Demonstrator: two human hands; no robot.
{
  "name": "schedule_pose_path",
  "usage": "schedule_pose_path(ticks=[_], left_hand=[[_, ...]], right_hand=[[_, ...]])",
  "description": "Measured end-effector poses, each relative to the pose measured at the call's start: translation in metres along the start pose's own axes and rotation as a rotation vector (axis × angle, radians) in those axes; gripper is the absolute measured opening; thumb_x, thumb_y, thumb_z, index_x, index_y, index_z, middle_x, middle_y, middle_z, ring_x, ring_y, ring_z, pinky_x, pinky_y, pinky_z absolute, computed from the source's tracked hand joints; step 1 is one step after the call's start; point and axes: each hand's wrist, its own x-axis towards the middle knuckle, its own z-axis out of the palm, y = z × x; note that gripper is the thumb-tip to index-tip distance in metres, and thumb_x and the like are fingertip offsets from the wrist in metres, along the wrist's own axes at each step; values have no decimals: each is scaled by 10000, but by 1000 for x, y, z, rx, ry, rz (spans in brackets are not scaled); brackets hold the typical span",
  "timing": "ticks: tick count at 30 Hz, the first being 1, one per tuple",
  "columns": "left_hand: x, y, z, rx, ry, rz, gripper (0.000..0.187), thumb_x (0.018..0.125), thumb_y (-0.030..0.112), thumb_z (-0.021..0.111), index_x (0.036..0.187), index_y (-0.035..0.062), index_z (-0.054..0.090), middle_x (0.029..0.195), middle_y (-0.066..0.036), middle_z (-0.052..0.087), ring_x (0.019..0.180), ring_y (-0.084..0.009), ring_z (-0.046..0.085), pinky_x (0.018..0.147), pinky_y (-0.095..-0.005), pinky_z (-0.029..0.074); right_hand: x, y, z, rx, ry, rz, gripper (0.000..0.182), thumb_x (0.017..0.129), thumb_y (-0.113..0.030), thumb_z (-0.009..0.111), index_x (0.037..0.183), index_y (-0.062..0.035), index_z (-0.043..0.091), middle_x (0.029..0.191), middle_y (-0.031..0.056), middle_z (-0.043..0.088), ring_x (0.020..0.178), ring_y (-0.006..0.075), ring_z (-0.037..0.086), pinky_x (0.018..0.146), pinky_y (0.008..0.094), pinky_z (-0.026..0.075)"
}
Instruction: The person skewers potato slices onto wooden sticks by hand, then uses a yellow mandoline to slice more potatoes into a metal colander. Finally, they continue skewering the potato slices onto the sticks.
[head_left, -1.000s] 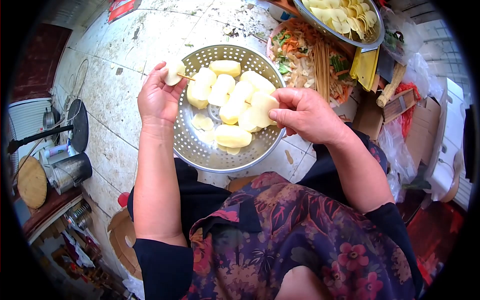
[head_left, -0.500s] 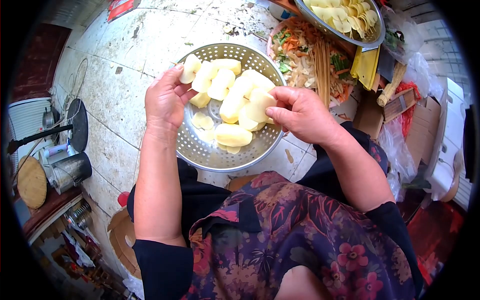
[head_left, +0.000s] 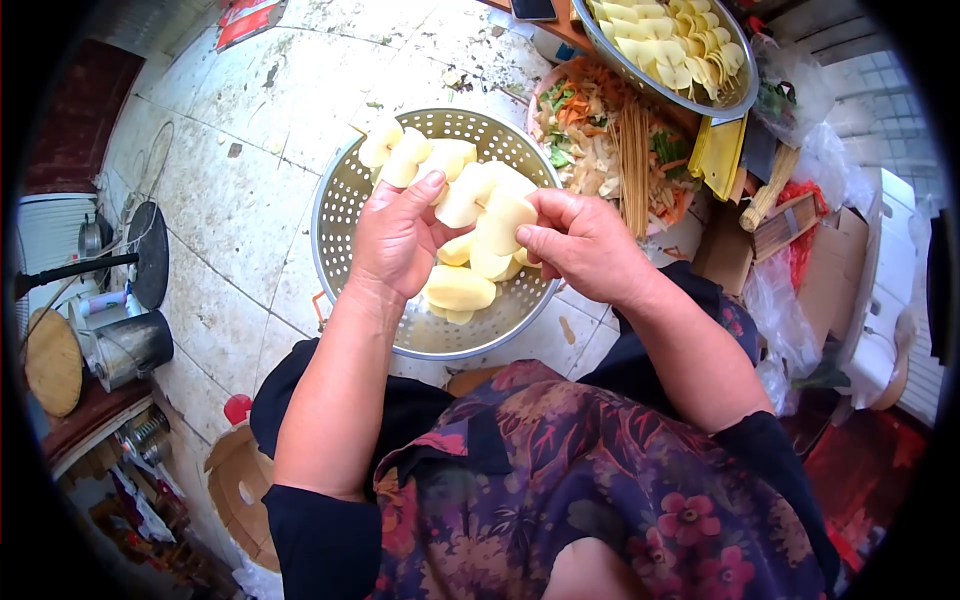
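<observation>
A skewer of potato slices (head_left: 462, 200) stretches between my hands above a perforated metal colander (head_left: 338, 235). My left hand (head_left: 400, 235) is closed around the middle of the skewer, its thumb lying along the slices. Its bare stick end pokes out at the upper left. My right hand (head_left: 585, 245) pinches the large slice at the other end between thumb and fingers. Peeled potatoes (head_left: 460, 288) lie in the colander below, partly hidden by my hands and the skewer.
Behind the colander, a pink basin holds vegetable scraps (head_left: 585, 140), with a bundle of bamboo skewers (head_left: 633, 170) lying across it. A second colander (head_left: 690, 103) with sliced potatoes stands at upper right. Cardboard (head_left: 835, 275) and plastic bags crowd the right; a metal pot (head_left: 135, 350) is at left.
My left hand has slid from the skewer's upper left end towards its middle. My right hand remains at the lower right end. The view has shifted slightly.
</observation>
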Motion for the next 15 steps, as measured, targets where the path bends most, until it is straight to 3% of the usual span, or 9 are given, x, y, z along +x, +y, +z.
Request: schedule_pose_path(ticks=[1, 8, 15], left_hand=[[1, 1, 0, -10, -22, 10, 446, 924, 108, 584, 1338, 77, 422, 1217, -107, 597, 1081, -262, 633, 822, -417, 586], [-2, 5, 6, -54, -68, 47, 504, 880, -4, 592, 1346, 55, 408, 1236, -124, 577, 1121, -263, 612, 914, -424, 556], [-2, 7, 5, -62, -60, 74, 484, 869, -25, 597, 1322, 35, 440, 1218, -125, 587, 1114, -259, 614, 920, -405, 554]], right_hand=[[0, -3, 0, 73, 11, 41, 150, 917, -159, 594, 898, -17, 638, 672, 6, 588, 563, 71, 534, 523, 247, 441], [1, -1, 0, 168, -54, 117, 217, 964, -225, 559, 906, -33, 644, 675, -3, 578, 522, 67, 525, 488, 218, 433], [2, -2, 4, 326, -80, 232, 210, 955, -227, 582, 934, -25, 638, 678, -7, 579, 522, 62, 530, 486, 207, 431]])
